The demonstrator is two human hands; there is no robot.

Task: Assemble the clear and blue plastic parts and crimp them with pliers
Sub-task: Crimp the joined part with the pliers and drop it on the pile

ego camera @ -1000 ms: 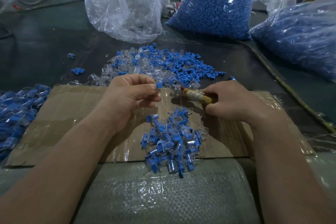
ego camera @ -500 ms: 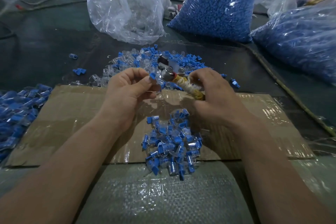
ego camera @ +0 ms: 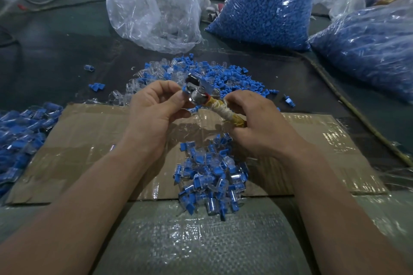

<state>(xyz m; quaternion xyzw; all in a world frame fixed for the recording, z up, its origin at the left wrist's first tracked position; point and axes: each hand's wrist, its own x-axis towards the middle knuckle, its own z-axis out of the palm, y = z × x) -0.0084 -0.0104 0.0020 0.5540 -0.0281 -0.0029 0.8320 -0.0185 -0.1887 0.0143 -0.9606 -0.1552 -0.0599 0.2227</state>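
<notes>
dark counter (ego camera: 55, 56) carries everything. at the far side an upright blue-parts bag (ego camera: 266, 2) stands packed full, and a right blue-parts bag (ego camera: 368, 51) lies slumped beside it. a slack clear bag (ego camera: 154, 6) sits left of both. a taped cardboard sheet (ego camera: 78, 145) lies flat across the near middle. a left heap (ego camera: 20, 131) of blue-and-clear pieces runs off the frame's left edge, just beside the sheet. a loose pile (ego camera: 234, 78) of separate clear and blue parts sits on the counter just past the sheet's far edge. an assembled pile (ego camera: 210, 176) sits on the sheet's near edge, below the hands.

both hands are raised over the sheet. left hand (ego camera: 154, 109) has its fingers curled, thumb and forefinger pinching a blue part (ego camera: 185, 90). right hand (ego camera: 257, 125) is wrapped round the handle of the pliers (ego camera: 223, 109), which is bound in yellow tape and white cloth. the metal head meets the part at the left fingertips. can't tell if the jaws are closed on it.
</notes>
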